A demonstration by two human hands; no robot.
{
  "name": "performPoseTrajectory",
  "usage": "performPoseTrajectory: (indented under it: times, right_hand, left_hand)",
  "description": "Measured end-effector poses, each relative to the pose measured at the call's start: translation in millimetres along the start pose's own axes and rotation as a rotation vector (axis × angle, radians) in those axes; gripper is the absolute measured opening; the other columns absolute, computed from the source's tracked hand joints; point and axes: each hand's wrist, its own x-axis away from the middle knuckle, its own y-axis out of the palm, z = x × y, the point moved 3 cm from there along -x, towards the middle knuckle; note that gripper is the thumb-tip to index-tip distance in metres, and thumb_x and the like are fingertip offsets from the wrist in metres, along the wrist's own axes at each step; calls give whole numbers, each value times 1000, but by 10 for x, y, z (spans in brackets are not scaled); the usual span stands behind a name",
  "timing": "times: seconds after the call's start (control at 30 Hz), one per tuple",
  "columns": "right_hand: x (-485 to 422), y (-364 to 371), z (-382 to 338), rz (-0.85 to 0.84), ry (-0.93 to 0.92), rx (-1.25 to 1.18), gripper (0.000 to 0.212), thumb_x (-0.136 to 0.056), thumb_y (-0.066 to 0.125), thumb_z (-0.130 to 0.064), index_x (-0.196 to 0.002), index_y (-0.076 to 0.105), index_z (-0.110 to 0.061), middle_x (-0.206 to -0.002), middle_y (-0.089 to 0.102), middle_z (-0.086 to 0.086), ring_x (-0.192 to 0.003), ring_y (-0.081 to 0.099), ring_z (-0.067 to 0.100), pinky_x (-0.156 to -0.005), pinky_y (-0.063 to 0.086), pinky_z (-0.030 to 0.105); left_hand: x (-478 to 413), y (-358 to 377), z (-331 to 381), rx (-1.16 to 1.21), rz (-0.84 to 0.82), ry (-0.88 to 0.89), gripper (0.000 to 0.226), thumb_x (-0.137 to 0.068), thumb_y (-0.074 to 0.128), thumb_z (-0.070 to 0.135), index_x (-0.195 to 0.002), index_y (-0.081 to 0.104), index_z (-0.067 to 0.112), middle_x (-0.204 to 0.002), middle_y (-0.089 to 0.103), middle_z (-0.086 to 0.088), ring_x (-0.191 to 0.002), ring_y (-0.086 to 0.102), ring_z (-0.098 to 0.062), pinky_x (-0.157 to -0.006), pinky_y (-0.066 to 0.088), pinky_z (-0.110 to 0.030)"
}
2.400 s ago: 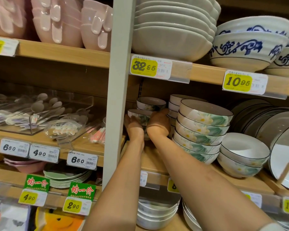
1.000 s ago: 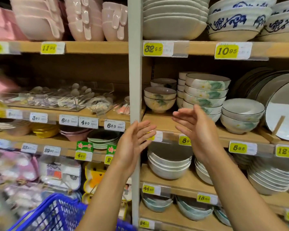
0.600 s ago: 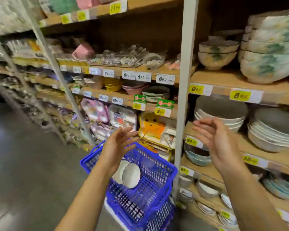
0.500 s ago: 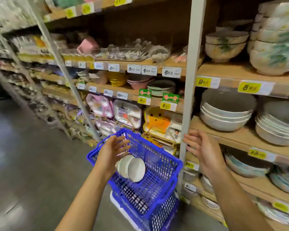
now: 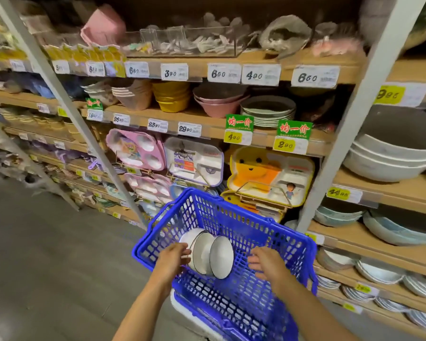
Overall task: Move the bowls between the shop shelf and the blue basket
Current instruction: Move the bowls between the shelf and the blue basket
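Observation:
A blue basket (image 5: 268, 232) stands on the floor in front of the shop shelf (image 5: 256, 141). Inside it a short stack of white bowls (image 5: 210, 255) with dark rims lies on its side. My left hand (image 5: 172, 257) reaches over the basket's left rim, fingertips at the stack's left end. My right hand (image 5: 266, 264) hovers inside the basket to the right of the bowls, fingers spread and apart from them. Neither hand holds anything.
Stacked grey-white bowls (image 5: 389, 153) fill the shelf bay at right, past a white upright post (image 5: 354, 114). Children's divided trays (image 5: 268, 175) hang behind the basket. Price tags (image 5: 261, 75) line the shelf edges. Grey floor (image 5: 47, 254) stretches to the left.
My view has swung down from the flowered bowls on the upper shelf to the basket. Both hands dropped from shelf height into the basket, closing in on the bowl stack.

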Motion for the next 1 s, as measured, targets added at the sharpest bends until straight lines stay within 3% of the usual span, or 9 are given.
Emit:
performPoseTrajectory:
  times: [0.1, 0.2, 0.3, 0.43, 0.53, 0.63, 0.7, 0.83, 1.0]
  right_hand:
    - [-257, 343, 159, 52, 132, 5, 28, -101, 43, -20, -116, 56, -1, -108, 63, 24, -101, 62, 39, -82, 51, 48]
    - [-448, 592, 327, 74, 263, -4, 17, -100, 43, -22, -98, 55, -9, -84, 60, 13, -67, 54, 25, -60, 42, 29]
    - [-603, 732, 491, 127, 368, -58, 20, -102, 39, -27, -87, 48, -16, -74, 51, 6, -59, 44, 18, -55, 31, 24]
    - [-885, 865, 697, 144, 467, -134, 23, -102, 39, -32, -107, 50, -13, -96, 58, 12, -81, 56, 25, -59, 41, 31]
    - [-1166, 942, 845, 185, 513, -108, 42, -101, 43, -29, -133, 44, -2, -121, 59, 17, -91, 62, 29, -71, 49, 39]
    - [-1392, 1011, 931, 198, 560, -76, 23, -99, 46, -24, -104, 52, -3, -101, 59, 14, -74, 57, 24, -60, 43, 30]
    - [-1531, 1066, 1005, 181, 581, -116, 21, -97, 47, -23, -112, 49, -7, -105, 56, 14, -81, 55, 26, -61, 42, 28]
    - [-1726, 1144, 1166, 182, 604, -150, 16, -95, 48, -17, -107, 43, -8, -85, 46, 11, -60, 41, 20, -54, 35, 26]
    - [-1880, 1143, 1243, 181, 589, -144, 31, -95, 48, -18, -122, 50, -6, -105, 51, 17, -71, 48, 24, -65, 42, 32]
  left_hand:
    - [-442, -63, 3, -97, -106, -12, 18, -95, 48, 17, -86, 62, 11, -80, 63, -4, -61, 54, -15, -51, 35, -23]
    - [-819, -44, 46, -211, -177, -7, 22, -93, 47, 18, -79, 64, 14, -79, 68, -2, -70, 61, -17, -53, 40, -22]
    - [-1151, 117, 35, -368, -260, -13, 21, -89, 48, 19, -72, 61, 16, -78, 65, -10, -69, 57, -19, -60, 41, -24]
    - [-1598, 478, -90, -683, -394, 28, 25, -93, 51, 27, -111, 63, 15, -106, 61, -9, -102, 58, -25, -81, 41, -28]
    - [-1880, 740, -286, -872, -483, 33, 35, -95, 47, 29, -122, 56, 9, -119, 62, -13, -107, 57, -31, -80, 39, -28]
    - [-2028, 954, -531, -1032, -499, 53, 48, -93, 52, 30, -133, 46, 4, -132, 55, -19, -120, 52, -35, -93, 42, -34]
    - [-2077, 1047, -673, -1093, -495, 44, 68, -92, 55, 33, -149, 26, 9, -146, 40, -19, -134, 39, -34, -106, 34, -34]
    - [-2209, 1135, -866, -1059, -461, 9, 75, -92, 53, 24, -154, 11, 23, -141, 43, -22, -124, 49, -38, -104, 41, -37]
    - [-2279, 1157, -853, -1069, -408, 6, 74, -88, 44, 5, -153, 16, 24, -136, 50, -24, -120, 52, -39, -99, 44, -37]
